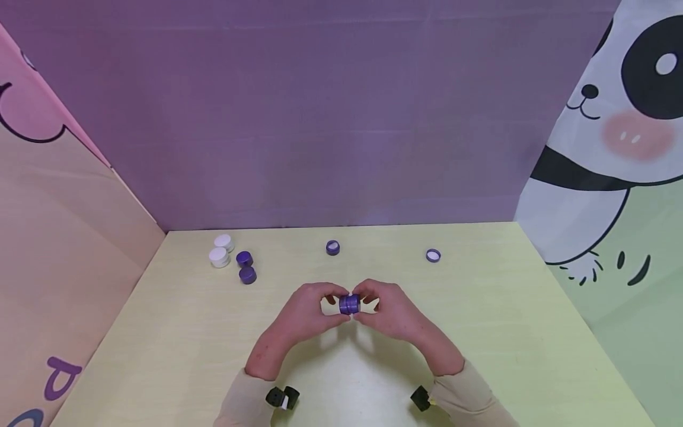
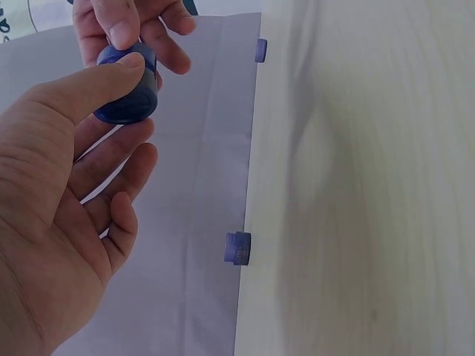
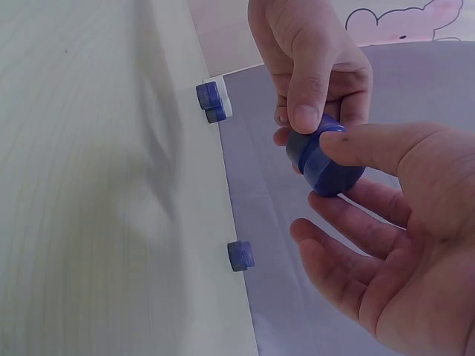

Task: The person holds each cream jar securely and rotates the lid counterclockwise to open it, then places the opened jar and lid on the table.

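A small purple jar (image 1: 349, 304) is held sideways above the table between both hands, with a groove around its middle dividing two round parts. My left hand (image 1: 308, 311) pinches its left part between thumb and fingers. The right part is pinched the same way by my right hand (image 1: 393, 309). In the left wrist view the jar (image 2: 128, 104) looks dark blue, the left thumb lying across it. From the right wrist, the jar (image 3: 334, 169) shows its smooth end beside the right thumb. Which part is lid and which is body, I cannot tell.
Behind the hands stands an open purple jar (image 1: 332, 248). Farther right lies a purple ring-shaped lid (image 1: 433, 255) with a pale inside. Two white jars (image 1: 219, 257) and two purple jars (image 1: 247, 275) are grouped at back left. Printed fabric walls border the table (image 1: 512, 332).
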`<action>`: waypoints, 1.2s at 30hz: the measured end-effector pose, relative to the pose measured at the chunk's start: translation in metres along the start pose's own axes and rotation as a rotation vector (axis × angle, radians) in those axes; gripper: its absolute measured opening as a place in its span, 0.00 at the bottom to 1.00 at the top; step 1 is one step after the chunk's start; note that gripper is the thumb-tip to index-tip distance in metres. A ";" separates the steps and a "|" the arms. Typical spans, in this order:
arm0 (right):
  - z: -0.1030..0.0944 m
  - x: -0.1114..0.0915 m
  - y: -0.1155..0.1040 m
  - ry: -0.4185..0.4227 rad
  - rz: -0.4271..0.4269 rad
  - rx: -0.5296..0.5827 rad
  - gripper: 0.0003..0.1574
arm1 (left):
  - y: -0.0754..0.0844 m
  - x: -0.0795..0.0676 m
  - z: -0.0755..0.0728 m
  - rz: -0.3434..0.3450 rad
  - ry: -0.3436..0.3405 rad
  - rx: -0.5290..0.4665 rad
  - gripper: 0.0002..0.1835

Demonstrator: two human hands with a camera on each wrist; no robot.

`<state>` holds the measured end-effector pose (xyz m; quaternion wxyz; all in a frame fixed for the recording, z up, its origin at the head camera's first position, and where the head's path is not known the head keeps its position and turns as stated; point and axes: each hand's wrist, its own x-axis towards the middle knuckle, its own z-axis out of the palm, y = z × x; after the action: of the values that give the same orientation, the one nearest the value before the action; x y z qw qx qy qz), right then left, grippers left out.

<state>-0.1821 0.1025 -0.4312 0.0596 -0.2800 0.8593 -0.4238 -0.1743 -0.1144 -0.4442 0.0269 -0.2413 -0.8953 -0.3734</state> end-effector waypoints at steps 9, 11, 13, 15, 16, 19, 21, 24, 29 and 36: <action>-0.003 -0.001 0.007 0.054 0.009 -0.039 0.24 | -0.003 -0.002 0.001 -0.028 -0.004 0.003 0.20; -0.006 -0.001 0.009 0.064 0.015 -0.042 0.24 | -0.003 -0.002 0.001 -0.030 -0.005 0.009 0.20; -0.009 -0.002 0.009 0.074 0.020 -0.031 0.22 | -0.003 -0.002 0.001 -0.029 -0.009 0.010 0.19; -0.012 -0.002 0.010 0.083 0.021 -0.017 0.20 | -0.003 -0.001 0.001 -0.033 -0.013 0.011 0.19; -0.013 -0.001 0.010 0.087 0.025 -0.014 0.20 | -0.003 -0.001 0.001 -0.028 -0.015 0.014 0.19; -0.016 -0.001 0.012 0.099 0.027 -0.015 0.21 | -0.003 0.000 0.001 -0.031 -0.017 0.022 0.19; -0.018 0.000 0.013 0.102 0.029 -0.012 0.21 | -0.003 0.000 0.001 -0.032 -0.014 0.022 0.19; -0.021 0.001 0.016 0.114 0.047 -0.011 0.22 | -0.003 0.000 0.000 -0.041 -0.005 0.018 0.19; -0.029 0.000 0.027 0.179 0.115 -0.056 0.23 | -0.003 0.000 -0.001 -0.048 -0.003 0.018 0.19; -0.051 0.000 0.046 0.235 0.156 -0.117 0.23 | -0.005 -0.001 -0.004 -0.063 0.007 0.018 0.19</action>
<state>-0.2190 0.1599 -0.4339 -0.0248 -0.1637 0.9028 -0.3968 -0.1757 -0.1206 -0.4447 0.0207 -0.2116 -0.9057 -0.3667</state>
